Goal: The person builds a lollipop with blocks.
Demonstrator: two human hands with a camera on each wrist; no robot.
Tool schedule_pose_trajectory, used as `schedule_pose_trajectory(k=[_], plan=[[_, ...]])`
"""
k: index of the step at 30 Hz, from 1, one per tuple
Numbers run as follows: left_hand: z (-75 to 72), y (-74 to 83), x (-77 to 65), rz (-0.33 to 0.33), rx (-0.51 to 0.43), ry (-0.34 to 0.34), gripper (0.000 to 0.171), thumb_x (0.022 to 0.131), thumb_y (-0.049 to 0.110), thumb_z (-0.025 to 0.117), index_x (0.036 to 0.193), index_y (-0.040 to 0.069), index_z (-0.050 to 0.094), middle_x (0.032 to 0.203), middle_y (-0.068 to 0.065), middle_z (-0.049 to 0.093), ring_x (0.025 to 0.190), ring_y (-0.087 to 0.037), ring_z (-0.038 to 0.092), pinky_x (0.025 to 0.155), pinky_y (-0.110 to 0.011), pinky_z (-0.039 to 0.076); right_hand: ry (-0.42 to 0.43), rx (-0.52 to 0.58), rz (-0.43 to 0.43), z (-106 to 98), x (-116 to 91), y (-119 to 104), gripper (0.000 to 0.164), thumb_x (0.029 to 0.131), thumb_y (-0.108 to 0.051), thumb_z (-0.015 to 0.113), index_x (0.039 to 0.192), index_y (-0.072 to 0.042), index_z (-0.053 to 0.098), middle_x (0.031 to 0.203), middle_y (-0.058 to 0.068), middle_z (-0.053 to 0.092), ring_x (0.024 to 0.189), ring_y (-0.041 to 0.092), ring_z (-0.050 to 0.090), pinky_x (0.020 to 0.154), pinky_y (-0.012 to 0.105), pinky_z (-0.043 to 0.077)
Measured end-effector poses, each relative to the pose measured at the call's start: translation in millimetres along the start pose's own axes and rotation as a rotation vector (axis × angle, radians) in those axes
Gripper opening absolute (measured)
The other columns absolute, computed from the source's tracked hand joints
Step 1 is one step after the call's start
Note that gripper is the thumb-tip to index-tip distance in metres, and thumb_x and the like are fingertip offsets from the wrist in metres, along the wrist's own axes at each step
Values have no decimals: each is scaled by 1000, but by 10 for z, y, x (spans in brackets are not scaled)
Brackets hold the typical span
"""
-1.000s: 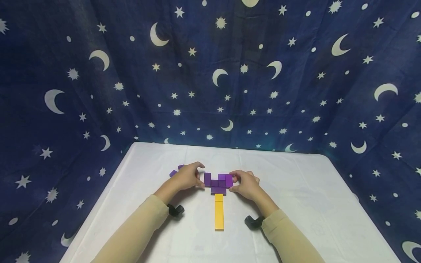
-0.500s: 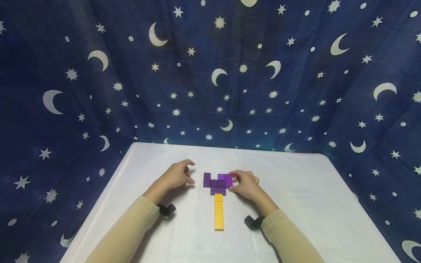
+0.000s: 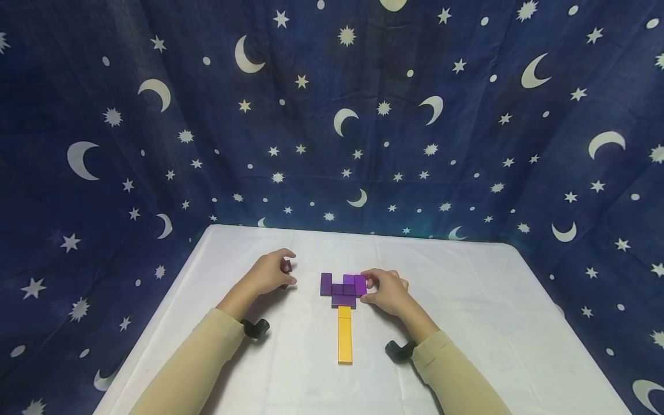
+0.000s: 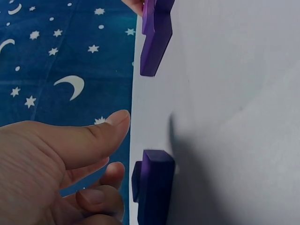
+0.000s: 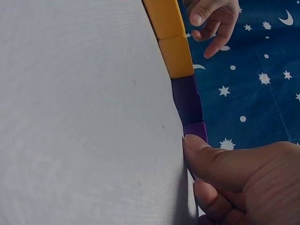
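Note:
On the white table, flat purple blocks [image 3: 344, 300] form a small cup-like shape above a column of yellow blocks [image 3: 344, 341]. My right hand [image 3: 390, 293] pinches the bright purple block [image 3: 361, 285] at the shape's right end, thumb at its near end and forefinger at its far end. Left of the shape, my left hand [image 3: 263, 273] hovers with thumb and forefinger spread apart. Loose dark purple blocks [image 4: 159, 187] stand out beside its fingers in the left wrist view; the hand mostly hides them from the head view.
The white-covered table [image 3: 467, 323] reaches back to a dark blue cloth [image 3: 394, 132] printed with moons and stars. Black wrist straps with cameras [image 3: 400, 351] sit on both forearms, close above the table.
My left hand has drawn away from the shape's left purple block, moving left over the loose purple blocks. My right hand has stayed on its block.

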State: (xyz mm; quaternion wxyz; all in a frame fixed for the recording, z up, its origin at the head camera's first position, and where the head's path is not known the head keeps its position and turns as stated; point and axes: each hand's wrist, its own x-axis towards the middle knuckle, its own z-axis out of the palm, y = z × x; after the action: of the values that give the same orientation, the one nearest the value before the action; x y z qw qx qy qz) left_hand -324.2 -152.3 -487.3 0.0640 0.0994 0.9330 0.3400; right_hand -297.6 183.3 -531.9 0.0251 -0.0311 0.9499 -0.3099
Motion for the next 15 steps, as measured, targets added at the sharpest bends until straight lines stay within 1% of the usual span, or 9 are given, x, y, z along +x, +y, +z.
schedule_pose_trajectory(k=[6, 10, 15], plan=[[-27, -105, 26, 7, 33, 39, 60, 89, 21, 88, 143, 9, 65, 100, -5, 69, 89, -20, 64, 86, -42, 54, 3, -4, -8, -6, -8, 5, 63, 77, -22, 98, 135, -21, 73, 94, -5, 64, 114, 26, 52, 108, 58, 27], [-37, -146, 42, -6, 38, 65, 55, 93, 25, 84, 142, 8, 66, 104, -8, 71, 93, -24, 66, 89, -46, 55, 3, -1, -10, -1, -10, 8, 63, 77, -22, 98, 135, -21, 73, 93, -5, 64, 115, 27, 52, 109, 59, 27], [-36, -178, 67, -22, 45, 87, 51, 93, 25, 84, 139, 8, 68, 111, -13, 74, 100, -29, 69, 95, -52, 55, 4, 2, -9, -1, -13, 3, 64, 77, -22, 98, 135, -21, 73, 92, -6, 64, 114, 26, 52, 109, 59, 26]])
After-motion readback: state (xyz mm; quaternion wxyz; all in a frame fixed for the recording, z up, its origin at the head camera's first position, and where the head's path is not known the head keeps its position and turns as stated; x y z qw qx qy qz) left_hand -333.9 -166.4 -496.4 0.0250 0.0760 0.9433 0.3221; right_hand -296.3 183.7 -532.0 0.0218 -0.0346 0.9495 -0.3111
